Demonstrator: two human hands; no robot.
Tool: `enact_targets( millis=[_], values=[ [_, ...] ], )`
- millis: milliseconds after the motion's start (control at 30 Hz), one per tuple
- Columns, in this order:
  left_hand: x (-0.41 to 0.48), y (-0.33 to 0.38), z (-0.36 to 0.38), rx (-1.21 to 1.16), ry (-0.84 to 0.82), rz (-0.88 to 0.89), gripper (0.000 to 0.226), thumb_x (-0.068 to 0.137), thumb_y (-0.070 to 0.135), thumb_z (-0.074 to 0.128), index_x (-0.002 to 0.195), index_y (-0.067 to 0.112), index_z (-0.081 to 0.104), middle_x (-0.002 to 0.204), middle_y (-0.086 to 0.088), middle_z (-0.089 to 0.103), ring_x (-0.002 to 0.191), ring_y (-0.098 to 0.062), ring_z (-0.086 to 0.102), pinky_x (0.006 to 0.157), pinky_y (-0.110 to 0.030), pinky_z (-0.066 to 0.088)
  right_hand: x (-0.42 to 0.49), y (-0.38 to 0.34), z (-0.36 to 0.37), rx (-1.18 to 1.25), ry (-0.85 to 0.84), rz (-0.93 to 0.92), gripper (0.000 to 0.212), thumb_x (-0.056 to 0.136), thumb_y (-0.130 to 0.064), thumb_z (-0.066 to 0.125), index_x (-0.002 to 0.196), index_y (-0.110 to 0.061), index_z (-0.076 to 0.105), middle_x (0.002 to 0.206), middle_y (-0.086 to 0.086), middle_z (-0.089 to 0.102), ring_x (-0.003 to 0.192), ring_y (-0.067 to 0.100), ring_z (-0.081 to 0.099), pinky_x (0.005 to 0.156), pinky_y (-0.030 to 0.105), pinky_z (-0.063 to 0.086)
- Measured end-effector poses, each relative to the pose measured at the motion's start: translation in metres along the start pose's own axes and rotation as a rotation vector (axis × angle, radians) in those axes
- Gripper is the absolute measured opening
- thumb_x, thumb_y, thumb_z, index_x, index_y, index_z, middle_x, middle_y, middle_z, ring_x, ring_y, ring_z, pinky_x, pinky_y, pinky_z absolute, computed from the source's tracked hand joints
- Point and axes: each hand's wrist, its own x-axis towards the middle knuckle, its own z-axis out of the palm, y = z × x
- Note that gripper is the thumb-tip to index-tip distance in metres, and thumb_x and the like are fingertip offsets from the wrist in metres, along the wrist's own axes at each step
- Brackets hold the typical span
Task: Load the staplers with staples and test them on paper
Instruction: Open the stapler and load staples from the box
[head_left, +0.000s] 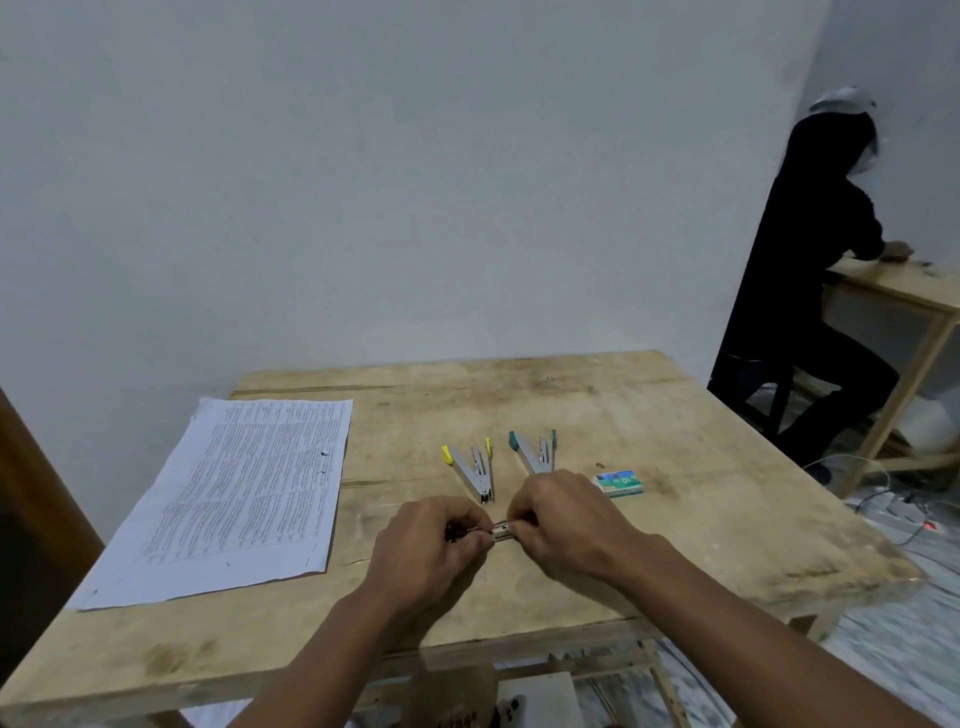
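Note:
Both my hands meet just above the wooden table, pinching a small metal stapler between them. My left hand grips its left end and my right hand its right end; most of it is hidden by my fingers. Behind my hands lie two staplers hinged open in a V: one with yellow tips and one with teal tips. A small green and white staple box lies to the right of them. A printed paper sheet lies flat at the table's left.
A person in dark clothes sits at another wooden table at the far right. Cables lie on the floor beside my table's right edge. A dark wooden panel stands at the left.

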Motion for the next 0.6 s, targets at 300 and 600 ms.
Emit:
enact_targets(
  millis=[300, 600],
  values=[
    [0.003, 0.004, -0.005, 0.017, -0.037, 0.075, 0.017, 0.091, 0.031, 0.062, 0.099, 0.031, 0.076, 0.084, 0.017, 0.065, 0.077, -0.003, 0.059, 0.066, -0.025, 0.048, 0.003, 0.002, -0.011, -0.288, -0.104, -0.311, 0.024, 0.099, -0.029, 0.044, 0.112, -0.019, 0.061, 0.098, 0.006, 0.058, 0.085, 0.023, 0.052, 0.072, 0.038, 0.045],
    [0.002, 0.008, -0.012, -0.042, -0.028, 0.07, 0.013, 0.086, 0.027, 0.065, 0.09, 0.035, 0.075, 0.07, 0.019, 0.065, 0.066, -0.005, 0.06, 0.057, -0.029, 0.047, 0.006, 0.024, -0.009, -0.195, -0.16, -0.313, 0.009, 0.095, -0.027, 0.044, 0.098, -0.023, 0.052, 0.088, 0.001, 0.052, 0.08, 0.02, 0.046, 0.075, 0.041, 0.048]
  ],
)
